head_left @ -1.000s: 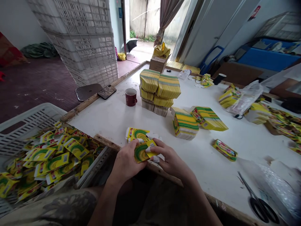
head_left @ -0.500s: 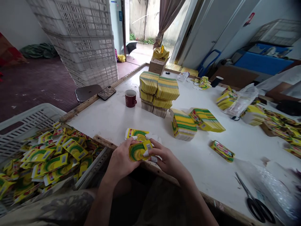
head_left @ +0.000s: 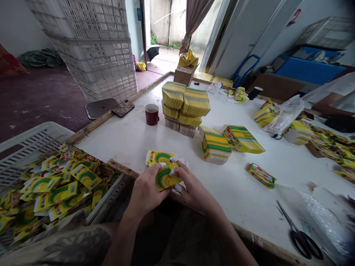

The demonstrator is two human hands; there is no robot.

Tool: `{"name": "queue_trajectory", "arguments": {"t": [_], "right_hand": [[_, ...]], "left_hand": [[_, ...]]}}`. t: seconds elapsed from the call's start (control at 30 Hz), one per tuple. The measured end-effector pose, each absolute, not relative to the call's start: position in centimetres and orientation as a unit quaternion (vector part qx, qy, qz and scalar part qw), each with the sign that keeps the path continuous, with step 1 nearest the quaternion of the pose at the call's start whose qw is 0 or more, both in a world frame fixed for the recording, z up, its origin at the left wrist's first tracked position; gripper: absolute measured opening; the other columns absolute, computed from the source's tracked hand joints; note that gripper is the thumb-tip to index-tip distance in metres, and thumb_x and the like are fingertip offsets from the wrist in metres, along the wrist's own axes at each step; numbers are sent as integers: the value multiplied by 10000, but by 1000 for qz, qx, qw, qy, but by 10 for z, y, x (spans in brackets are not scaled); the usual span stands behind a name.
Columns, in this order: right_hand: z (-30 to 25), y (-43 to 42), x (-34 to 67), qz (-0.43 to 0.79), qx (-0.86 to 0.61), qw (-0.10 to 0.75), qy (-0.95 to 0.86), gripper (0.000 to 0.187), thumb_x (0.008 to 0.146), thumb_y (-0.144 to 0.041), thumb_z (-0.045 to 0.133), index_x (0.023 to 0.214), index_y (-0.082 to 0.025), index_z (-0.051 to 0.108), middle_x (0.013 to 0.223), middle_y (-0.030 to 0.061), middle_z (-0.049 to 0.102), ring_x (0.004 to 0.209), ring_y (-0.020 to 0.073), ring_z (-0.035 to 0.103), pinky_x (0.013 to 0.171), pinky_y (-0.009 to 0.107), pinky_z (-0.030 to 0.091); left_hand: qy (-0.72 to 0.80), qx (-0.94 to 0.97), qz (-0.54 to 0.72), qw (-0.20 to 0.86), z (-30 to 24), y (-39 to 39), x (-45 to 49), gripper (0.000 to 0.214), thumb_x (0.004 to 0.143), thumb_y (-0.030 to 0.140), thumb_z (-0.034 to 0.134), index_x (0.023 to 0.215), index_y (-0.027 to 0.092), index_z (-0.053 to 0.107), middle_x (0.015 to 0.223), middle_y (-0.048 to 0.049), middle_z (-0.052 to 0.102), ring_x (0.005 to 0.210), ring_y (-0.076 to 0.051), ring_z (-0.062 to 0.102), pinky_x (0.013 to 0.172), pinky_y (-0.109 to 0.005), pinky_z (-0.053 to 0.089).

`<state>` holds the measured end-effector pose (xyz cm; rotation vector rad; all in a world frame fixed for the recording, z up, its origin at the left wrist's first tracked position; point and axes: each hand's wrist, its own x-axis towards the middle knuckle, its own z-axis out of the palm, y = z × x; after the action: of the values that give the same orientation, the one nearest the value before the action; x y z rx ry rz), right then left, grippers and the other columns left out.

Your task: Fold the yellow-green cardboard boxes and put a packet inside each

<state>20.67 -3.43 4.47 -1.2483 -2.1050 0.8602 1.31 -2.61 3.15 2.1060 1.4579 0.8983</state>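
My left hand (head_left: 145,190) and my right hand (head_left: 192,188) both grip a small yellow and green carton (head_left: 166,178) at the near edge of the white table (head_left: 133,140). White finger covers show on some fingertips. Just beyond the hands lies a small pile of flat yellow and green carton blanks (head_left: 159,158). At my left, a white plastic crate (head_left: 33,138) is filled with several folded cartons (head_left: 55,184) of the same kind.
Bundles of flat blanks (head_left: 184,107) are stacked mid-table, two more bundles (head_left: 230,142) beside them. A red mug (head_left: 151,114), a phone (head_left: 123,108), one folded carton (head_left: 261,175), scissors (head_left: 301,234) and clear plastic wrap (head_left: 324,214) lie around. Stacked white crates (head_left: 94,48) stand behind.
The carton has been turned slightly between my hands, which stay at the table's near edge. The view has shifted a little.
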Motion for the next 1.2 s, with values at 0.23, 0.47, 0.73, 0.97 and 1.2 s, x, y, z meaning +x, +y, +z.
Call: {"name": "queue_trajectory", "arguments": {"t": [0.23,0.47,0.73,0.97,1.2], "right_hand": [[28,-38,184,407,-472,373,-687,800,858,-322,573,1456,-191,60,1531,196,211,1425,274,254,1149,499,279],[18,-7,189,254,-590,345,-684,498,827,-195,567,1299,-194,411,1143,120,630,1069,247,584,955,453,474],[5,7,166,198,-641,285,-685,474,706,3,477,1159,-132,508,1058,171,603,1005,313,533,911,533,424],[18,-14,167,367,-574,416,-602,584,735,-161,615,1228,-210,305,868,-5,513,697,139,540,627,273,483],[33,-54,143,616,-392,418,-540,683,687,-281,767,1262,-248,399,851,-30,498,731,120,473,648,254,398]], "left_hand": [[548,727,324,257,34,-27,12,605,690,334,727,1221,179,481,1160,-131,637,1074,-307,608,934,-476,507],[375,245,817,362,40,-12,-22,439,824,605,474,1091,265,553,1196,-31,600,1076,-150,601,876,-242,537],[441,125,732,504,30,-5,-14,590,821,722,324,1188,266,398,1470,-125,359,1339,-222,413,1103,-419,402],[403,206,711,538,27,-15,25,480,879,628,304,1167,268,440,1416,-108,428,1305,-231,437,1073,-417,409],[280,154,760,566,30,-34,44,443,769,638,579,854,203,565,762,22,474,731,-116,527,743,-220,510]]}}
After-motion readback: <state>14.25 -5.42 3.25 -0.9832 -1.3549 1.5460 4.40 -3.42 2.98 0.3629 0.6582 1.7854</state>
